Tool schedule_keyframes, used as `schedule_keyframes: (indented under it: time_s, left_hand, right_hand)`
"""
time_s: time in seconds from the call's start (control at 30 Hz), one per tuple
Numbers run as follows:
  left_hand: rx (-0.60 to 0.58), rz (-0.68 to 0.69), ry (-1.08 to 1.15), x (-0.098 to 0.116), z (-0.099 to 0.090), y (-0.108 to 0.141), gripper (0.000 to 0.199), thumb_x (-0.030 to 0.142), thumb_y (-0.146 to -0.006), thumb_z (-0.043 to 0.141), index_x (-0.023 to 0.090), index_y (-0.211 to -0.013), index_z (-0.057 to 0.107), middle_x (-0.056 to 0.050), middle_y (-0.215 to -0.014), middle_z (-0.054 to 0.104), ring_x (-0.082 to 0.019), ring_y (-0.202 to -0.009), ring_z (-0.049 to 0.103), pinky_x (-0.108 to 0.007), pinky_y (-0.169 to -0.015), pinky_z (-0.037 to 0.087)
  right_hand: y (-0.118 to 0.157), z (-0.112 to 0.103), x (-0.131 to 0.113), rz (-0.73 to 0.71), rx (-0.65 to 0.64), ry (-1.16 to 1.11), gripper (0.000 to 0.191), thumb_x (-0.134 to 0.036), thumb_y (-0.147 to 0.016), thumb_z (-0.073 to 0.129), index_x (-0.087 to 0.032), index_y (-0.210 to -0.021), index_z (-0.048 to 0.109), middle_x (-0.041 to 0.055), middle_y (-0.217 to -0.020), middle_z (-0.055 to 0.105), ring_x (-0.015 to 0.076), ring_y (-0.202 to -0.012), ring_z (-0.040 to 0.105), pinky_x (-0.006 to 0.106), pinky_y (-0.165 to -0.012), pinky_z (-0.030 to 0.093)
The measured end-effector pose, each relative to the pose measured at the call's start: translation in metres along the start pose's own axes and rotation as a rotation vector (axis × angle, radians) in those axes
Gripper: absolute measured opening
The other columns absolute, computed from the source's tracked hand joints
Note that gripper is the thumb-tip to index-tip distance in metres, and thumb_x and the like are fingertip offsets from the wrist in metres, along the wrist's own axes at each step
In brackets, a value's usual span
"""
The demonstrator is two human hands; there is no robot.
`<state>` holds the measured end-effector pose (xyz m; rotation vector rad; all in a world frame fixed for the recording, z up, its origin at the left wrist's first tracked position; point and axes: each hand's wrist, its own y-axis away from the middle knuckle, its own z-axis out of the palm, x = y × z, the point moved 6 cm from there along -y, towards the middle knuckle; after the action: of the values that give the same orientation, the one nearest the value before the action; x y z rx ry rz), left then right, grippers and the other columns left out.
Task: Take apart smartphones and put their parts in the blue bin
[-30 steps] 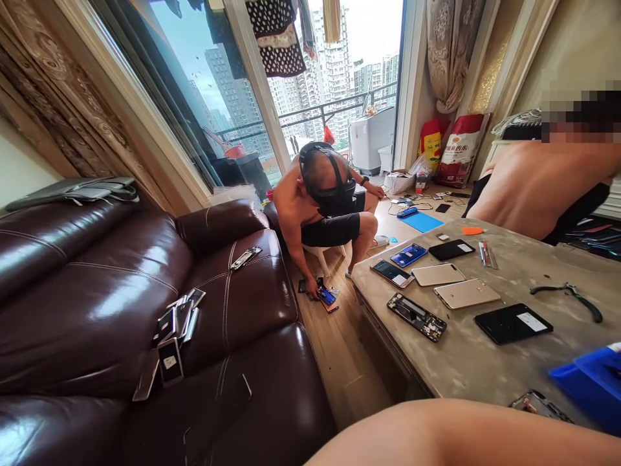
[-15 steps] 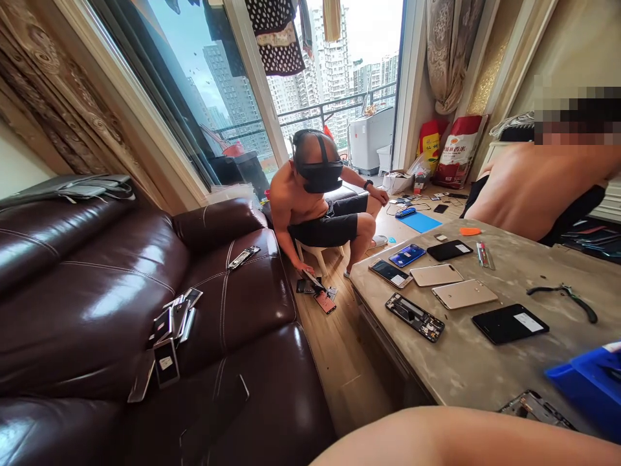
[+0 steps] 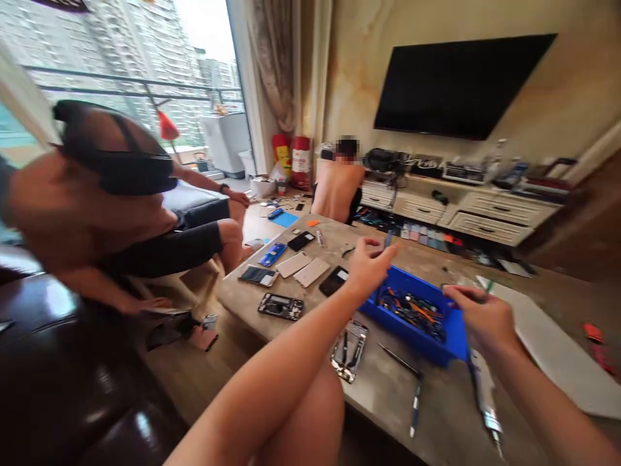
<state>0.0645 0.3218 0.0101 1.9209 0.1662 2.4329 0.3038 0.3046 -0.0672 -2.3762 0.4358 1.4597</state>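
Observation:
My left hand [image 3: 371,264] is raised over the far-left end of a blue bin [image 3: 412,336], its fingers closed in a pinch. A small, thin bluish piece shows at its fingertips, too blurred to name. Over the bin's right end, my right hand [image 3: 485,316] is closed too, thumb against fingers. A bit of green shows behind its knuckles; what it holds I cannot make out. Inside the bin lies a heap of small dark and orange parts [image 3: 412,310]. Below my left forearm lies an opened phone frame [image 3: 350,349].
Phones and phone backs, among them a blue phone [image 3: 272,254], cover the table's left part. Tweezers [image 3: 400,360], a pen [image 3: 416,408] and a grey pen-shaped tool [image 3: 484,395] lie in front. A headset-wearing person [image 3: 97,213] sits left; another person [image 3: 338,184] is behind the table.
The view has swung right, from the sofa toward the table and television. Both my hands are now in sight over the blue bin. The seated person still reaches down to the phones.

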Motion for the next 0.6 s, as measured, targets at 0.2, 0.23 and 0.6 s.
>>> schedule_keyframes:
  time_s: [0.2, 0.23, 0.6]
  left_hand:
    - [-0.186, -0.084, -0.173, -0.015, -0.015, -0.007, 0.031, 0.037, -0.096, 0.059, 0.016, -0.119, 0.056, -0.002, -0.09, 0.063, -0.012, -0.066, 0.062, -0.024, -0.055, 0.052]
    - [-0.21, -0.103, -0.208, -0.017, -0.018, -0.005, 0.032, 0.039, -0.098, 0.057, 0.015, -0.118, 0.057, -0.003, -0.091, 0.063, -0.012, -0.067, 0.061, -0.025, -0.057, 0.053]
    - [-0.497, -0.219, -0.562, -0.042, -0.013, 0.008, 0.03, 0.04, -0.099, 0.055, 0.014, -0.113, 0.062, -0.004, -0.093, 0.065, -0.012, -0.07, 0.061, -0.027, -0.061, 0.054]
  right_hand:
    - [0.001, -0.001, 0.02, 0.192, -0.092, 0.015, 0.027, -0.034, -0.097, 0.063, -0.015, -0.116, 0.063, 0.0062, -0.108, 0.067, 0.0169, -0.087, 0.067, 0.034, -0.075, 0.059]
    - [0.003, 0.005, 0.018, 0.2, -0.119, 0.005, 0.027, -0.034, -0.097, 0.062, -0.015, -0.116, 0.063, 0.0065, -0.11, 0.067, 0.0173, -0.089, 0.067, 0.035, -0.076, 0.059]
    - [0.046, 0.055, -0.031, 0.132, -0.565, -0.055, 0.024, -0.037, -0.097, 0.062, -0.014, -0.105, 0.063, 0.0011, -0.089, 0.065, 0.0104, -0.067, 0.061, 0.024, -0.059, 0.054]
